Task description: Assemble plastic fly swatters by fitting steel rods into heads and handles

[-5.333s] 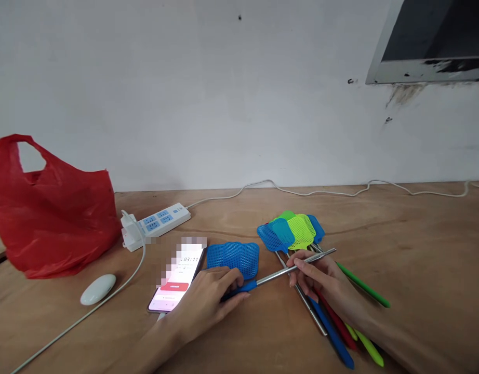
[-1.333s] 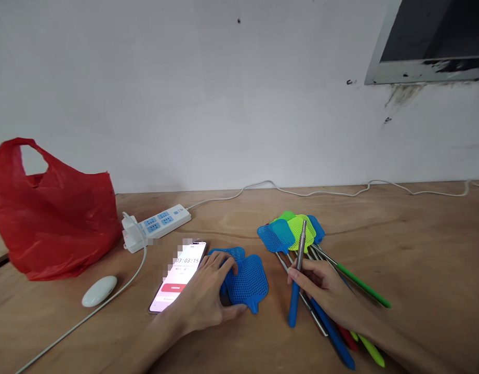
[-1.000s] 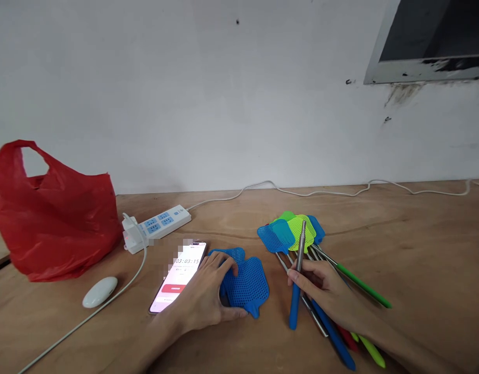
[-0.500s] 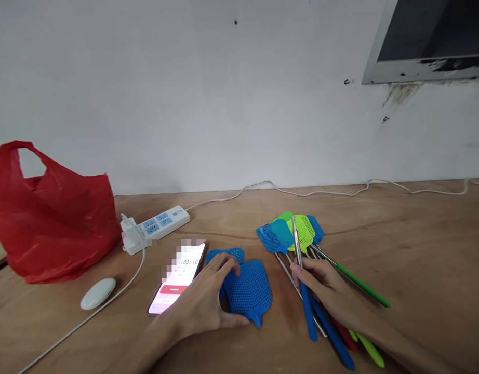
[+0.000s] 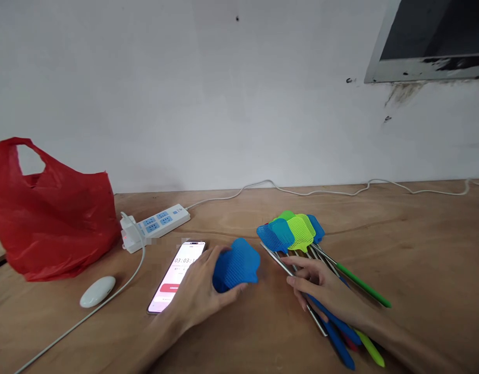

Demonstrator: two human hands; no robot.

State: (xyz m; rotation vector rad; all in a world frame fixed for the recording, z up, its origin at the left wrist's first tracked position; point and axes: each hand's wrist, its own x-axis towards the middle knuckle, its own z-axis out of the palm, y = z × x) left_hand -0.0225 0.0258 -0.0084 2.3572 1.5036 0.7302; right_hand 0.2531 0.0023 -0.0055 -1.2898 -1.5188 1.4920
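My left hand [image 5: 198,293] is closed on a loose blue mesh swatter head [image 5: 237,265], lifted and tilted off the wooden table [image 5: 418,249]. My right hand [image 5: 321,291] pinches a detached metal rod with a blue grip [image 5: 280,262], lying slantwise against the pile of fly swatters [image 5: 296,231]. That pile has blue and green heads fanned at the top, with steel shafts and blue, red and green handles running under my right wrist.
A lit phone [image 5: 177,275] lies just left of my left hand. Behind it are a white power strip [image 5: 161,219], a white mouse [image 5: 97,290] and a red plastic bag [image 5: 48,208]. A white cable [image 5: 302,191] runs along the wall.
The rod has come out of the blue head. My right hand swung it down onto the swatter pile. My left hand has lifted the loose head off the table.
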